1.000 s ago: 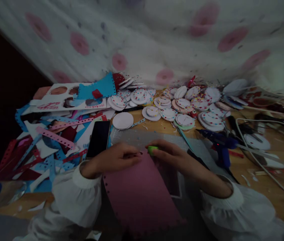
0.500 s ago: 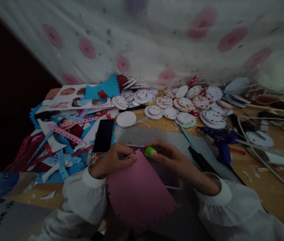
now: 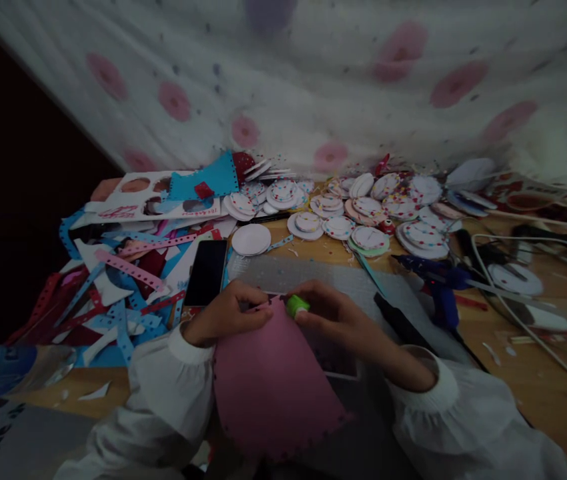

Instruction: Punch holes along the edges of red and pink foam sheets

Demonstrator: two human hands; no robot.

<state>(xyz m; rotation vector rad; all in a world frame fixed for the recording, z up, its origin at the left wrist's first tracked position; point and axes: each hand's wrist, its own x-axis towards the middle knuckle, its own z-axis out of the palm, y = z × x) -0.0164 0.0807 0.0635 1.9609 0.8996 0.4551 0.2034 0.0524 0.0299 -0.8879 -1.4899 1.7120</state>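
A pink sheet (image 3: 273,387) with small holes along its edges hangs bent in front of me. My left hand (image 3: 231,312) pinches its upper left edge between thumb and fingers. My right hand (image 3: 336,317) is closed around a small green craft punch (image 3: 296,305), which is at the sheet's top corner. The punch's pale part shows by my thumb. Whether the paper is inside the punch cannot be made out. Beneath the hands, a dark picture with a pale border (image 3: 343,367) is partly covered by the sheet.
Left lie a phone (image 3: 207,273) and a heap of punched paper strips (image 3: 128,270). Stacked white paper discs (image 3: 306,225) with coloured dots line the back. To the right are a blue glue gun (image 3: 436,283), a black-handled tool (image 3: 403,323) and a white cable (image 3: 508,307).
The green punch has shifted slightly left and turned in my right hand, closer to the sheet's corner. My left hand keeps its pinch on the sheet, whose lower edge has swung slightly.
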